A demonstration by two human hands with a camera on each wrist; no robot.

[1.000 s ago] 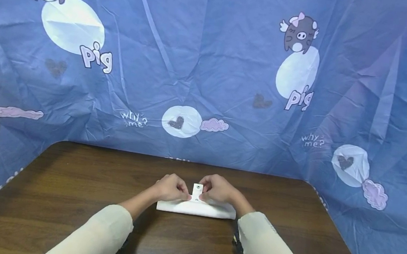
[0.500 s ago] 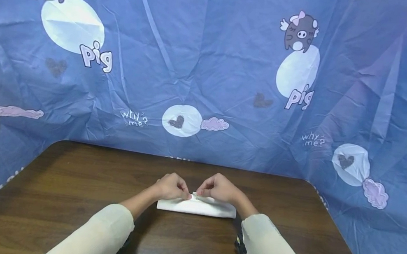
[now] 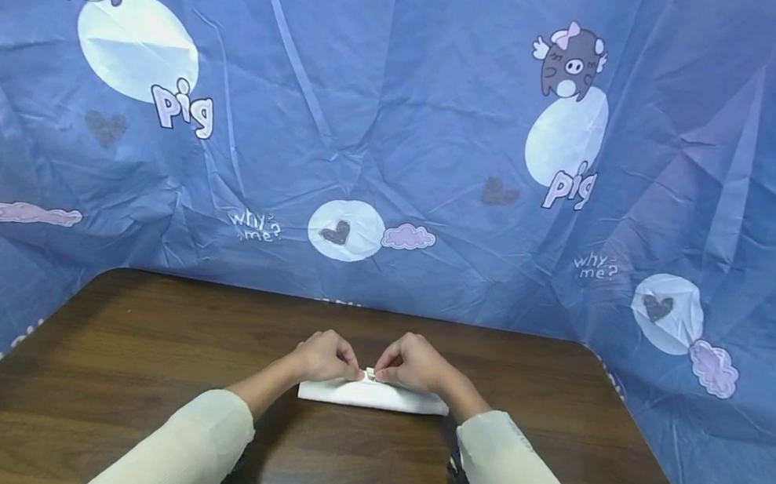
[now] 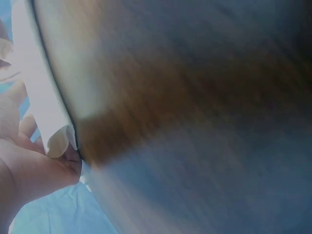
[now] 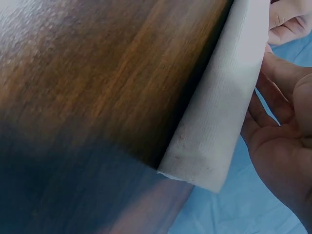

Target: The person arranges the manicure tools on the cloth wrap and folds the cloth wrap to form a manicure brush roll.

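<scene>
A long white fabric roll (image 3: 372, 396) lies crosswise on the brown wooden table, its ribbed cloth visible in the right wrist view. At the middle of its far side is a short white strap (image 3: 370, 373) with a metal snap, folded low and partly hidden by fingers. My left hand (image 3: 325, 355) pinches the roll just left of the strap, other fingers behind it. My right hand (image 3: 412, 361) pinches the strap between thumb and index finger. The left wrist view has the roll's open end (image 4: 58, 141) beside the left hand (image 4: 36, 170).
The wooden table (image 3: 171, 345) spreads around the roll on all sides. A blue curtain (image 3: 443, 122) printed with pigs and hearts hangs behind and at both sides of the table.
The strap stood upright with its snap showing a second ago; it is now folded down toward the roll. My right fingers moved left onto it. The left hand has stayed put.
</scene>
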